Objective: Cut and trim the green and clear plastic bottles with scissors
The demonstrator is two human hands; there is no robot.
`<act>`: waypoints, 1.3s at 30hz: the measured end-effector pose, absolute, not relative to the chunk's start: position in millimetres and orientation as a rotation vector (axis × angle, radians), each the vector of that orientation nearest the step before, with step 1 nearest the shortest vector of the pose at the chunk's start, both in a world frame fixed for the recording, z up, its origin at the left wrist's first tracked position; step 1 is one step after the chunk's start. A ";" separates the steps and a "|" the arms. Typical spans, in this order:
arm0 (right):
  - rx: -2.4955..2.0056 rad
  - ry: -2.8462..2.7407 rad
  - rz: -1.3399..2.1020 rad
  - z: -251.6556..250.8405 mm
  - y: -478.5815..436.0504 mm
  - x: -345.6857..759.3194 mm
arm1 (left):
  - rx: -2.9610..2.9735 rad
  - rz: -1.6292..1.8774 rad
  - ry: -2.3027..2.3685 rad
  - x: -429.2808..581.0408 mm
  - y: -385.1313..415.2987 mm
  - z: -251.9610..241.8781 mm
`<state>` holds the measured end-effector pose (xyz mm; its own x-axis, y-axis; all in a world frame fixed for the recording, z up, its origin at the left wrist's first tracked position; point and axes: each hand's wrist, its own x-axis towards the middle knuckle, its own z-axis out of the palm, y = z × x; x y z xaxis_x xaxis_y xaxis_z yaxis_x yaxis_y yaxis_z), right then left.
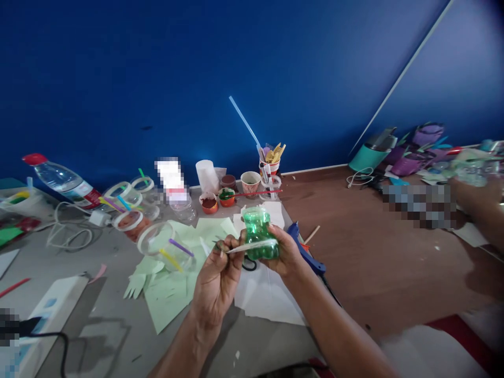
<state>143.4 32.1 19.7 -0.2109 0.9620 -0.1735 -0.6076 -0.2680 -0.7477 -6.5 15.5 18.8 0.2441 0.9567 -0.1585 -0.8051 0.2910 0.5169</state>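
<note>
The right hand (286,253) grips translucent green bottle piece (258,231); left hand (218,273) pinches white strip (252,245).

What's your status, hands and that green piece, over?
Left hand pinching white strip. Right hand gripping green plastic cup, strip laid across it. Blue glue gun lies close beside, not in the way.

l hand (216,275) & r hand (286,253), both bare, w/ bare forearms to btm edge
</note>
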 end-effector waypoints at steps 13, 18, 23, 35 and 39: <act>-0.819 -0.820 1.565 15.7 36.8 146.1 | 0.431 1.317 0.530 -17.9 25.5 24.3; -1.031 -0.671 1.354 -0.8 45.8 142.0 | 0.541 1.532 0.643 -15.0 34.1 18.2; -1.051 -0.593 1.420 0.7 38.4 122.1 | 0.946 1.664 0.781 -2.4 25.6 3.0; -0.931 -0.822 1.394 10.6 39.4 135.3 | 0.662 1.265 0.468 1.2 15.8 21.4; -0.906 -0.759 1.485 16.6 36.6 140.1 | 0.487 1.201 0.380 -2.8 12.7 31.3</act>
